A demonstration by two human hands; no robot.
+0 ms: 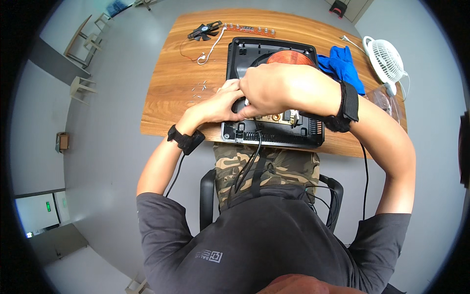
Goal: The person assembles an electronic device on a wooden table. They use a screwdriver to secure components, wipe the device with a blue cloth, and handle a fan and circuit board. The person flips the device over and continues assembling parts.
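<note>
An opened black induction cooker housing (269,44) lies on the wooden table in front of me. Inside it sit a round copper coil (291,57), partly covered by my right arm, and a circuit board (276,117) near the front. My right hand (267,88) is closed over the left part of the housing, fingers curled downward; a small pale bit shows beneath it, too hidden to name. Beside it, my left hand (225,104) reaches over the housing's left edge, thumb and fingers bent in close to the right hand. Whatever lies between the fingertips is hidden.
Several small screws (199,89) lie left of the housing. Farther back are a black fan (204,31) with wires and a narrow circuit strip (249,30). At the right are a blue cloth (341,68), a white desk fan (386,60) and a clear plastic bag (384,102).
</note>
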